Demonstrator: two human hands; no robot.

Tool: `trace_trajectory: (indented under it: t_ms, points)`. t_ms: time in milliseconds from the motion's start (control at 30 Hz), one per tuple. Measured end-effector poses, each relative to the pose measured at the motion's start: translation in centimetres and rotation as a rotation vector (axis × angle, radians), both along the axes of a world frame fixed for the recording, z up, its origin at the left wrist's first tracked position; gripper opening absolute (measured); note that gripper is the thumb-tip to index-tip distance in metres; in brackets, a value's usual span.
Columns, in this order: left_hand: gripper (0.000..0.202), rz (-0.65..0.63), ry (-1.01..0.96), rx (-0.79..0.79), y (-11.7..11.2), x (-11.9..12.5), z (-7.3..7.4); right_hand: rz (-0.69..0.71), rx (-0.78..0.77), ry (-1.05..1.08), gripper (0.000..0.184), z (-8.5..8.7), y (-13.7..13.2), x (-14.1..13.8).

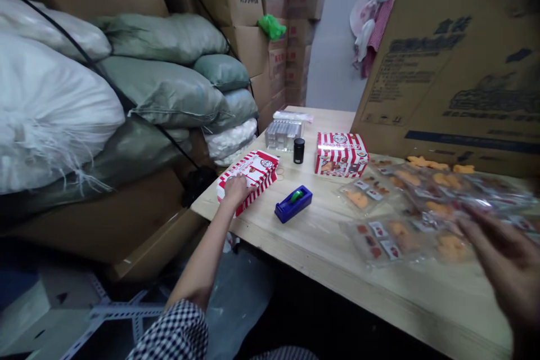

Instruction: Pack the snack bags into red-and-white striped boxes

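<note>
My left hand [235, 189] reaches out over the table's left corner, fingers curled on a flat red-and-white striped box [253, 173] that lies there. My right hand [506, 261] hovers blurred at the lower right, fingers spread, above several clear packets of orange toy pieces [388, 236]. A second striped box [341, 153], set up, stands further back. A blue tape dispenser [293, 203] sits between the flat box and the packets.
The wooden table [320, 247] also carries a small black cap [299, 150] and a clear plastic stack [283, 133]. A big cardboard carton [455, 56] stands at the right. Stuffed sacks [160, 90] and cartons pile up at the left.
</note>
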State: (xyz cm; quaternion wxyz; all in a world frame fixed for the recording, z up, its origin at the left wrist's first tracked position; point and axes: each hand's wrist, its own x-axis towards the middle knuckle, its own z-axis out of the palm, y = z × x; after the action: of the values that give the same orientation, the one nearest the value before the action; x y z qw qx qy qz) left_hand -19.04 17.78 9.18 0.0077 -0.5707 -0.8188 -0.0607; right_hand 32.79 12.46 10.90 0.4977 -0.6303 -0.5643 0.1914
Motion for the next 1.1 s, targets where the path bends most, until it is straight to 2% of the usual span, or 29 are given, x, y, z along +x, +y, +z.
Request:
trace_trajectory:
  t_ms: [67, 100, 200, 267, 300, 333, 367, 400, 467, 500, 567, 600, 667, 733, 767, 833, 900, 1033, 1100]
  points:
    - [0.037, 0.018, -0.012, -0.014, -0.4, -0.1, 0.2, 0.009, -0.097, 0.118, 0.048, -1.4, -3.6, -3.3]
    - [0.034, 0.03, -0.016, 0.001, -0.8, 0.1, 0.5, 0.102, -0.178, 0.149, 0.049, -2.2, -5.1, -4.7]
    - [0.036, 0.079, -0.006, 0.123, -2.9, 0.8, 2.5, 0.251, -0.283, 0.238, 0.049, -4.5, -8.5, -7.3]
    - [0.042, 0.096, -0.048, 0.286, -4.9, 2.2, 3.9, 0.281, -0.327, 0.303, 0.045, -5.2, -9.9, -8.2]
    - [0.044, 0.078, -0.132, 0.379, -6.1, 3.5, 4.3, 0.295, -0.348, 0.34, 0.043, -5.3, -10.4, -8.6]
    - [0.044, 0.027, -0.319, 0.5, -7.5, 5.1, 4.2, 0.315, -0.36, 0.391, 0.043, -5.3, -10.8, -9.0]
    - [0.043, -0.06, -0.582, 0.574, -8.9, 7.1, 3.8, 0.356, -0.366, 0.457, 0.045, -5.1, -11.2, -9.5]
    - [0.042, -0.165, -0.884, 0.55, -10.4, 9.4, 2.9, 0.412, -0.369, 0.537, 0.051, -4.8, -11.5, -10.0]
    - [0.041, -0.287, -1.368, 0.322, -13.4, 14.2, 0.5, 0.512, -0.348, 0.72, 0.066, -4.3, -12.0, -10.8]
    - [0.042, -0.317, -1.516, 0.183, -14.9, 16.3, -0.9, 0.513, -0.354, 0.793, 0.069, -4.2, -12.2, -11.0]
    - [0.043, -0.362, -1.619, -0.002, -17.0, 19.4, -3.0, 0.457, -0.388, 0.892, 0.064, -4.3, -12.6, -10.9]
    - [0.042, -0.37, -1.579, 0.003, -17.5, 20.3, -3.6, 0.42, -0.411, 0.917, 0.058, -4.5, -12.9, -10.6]
    - [0.042, -0.382, -1.349, 0.207, -17.3, 20.8, -3.5, 0.393, -0.448, 0.932, 0.047, -5.1, -13.5, -9.7]
    - [0.046, -0.475, -1.035, 0.45, -15.7, 20.5, -2.0, 0.423, -0.477, 0.911, 0.044, -5.8, -14.1, -8.8]
    - [0.047, -0.574, -0.905, 0.5, -14.7, 20.3, -1.0, 0.447, -0.493, 0.893, 0.043, -6.2, -14.4, -8.5]
    - [0.044, -0.829, -0.747, 0.423, -12.7, 20.2, 0.6, 0.497, -0.51, 0.853, 0.042, -6.7, -14.9, -8.2]
    - [0.041, -0.978, -0.666, 0.299, -11.0, 20.5, 1.2, 0.528, -0.507, 0.814, 0.04, -7.2, -15.2, -8.1]
    - [0.035, -0.987, -0.656, 0.098, -9.5, 21.2, 0.5, 0.524, -0.482, 0.737, 0.038, -7.9, -15.3, -7.9]
    - [0.027, -1.025, -0.725, -0.097, -9.4, 21.2, 0.6, 0.505, -0.467, 0.709, 0.037, -8.1, -15.3, -7.6]
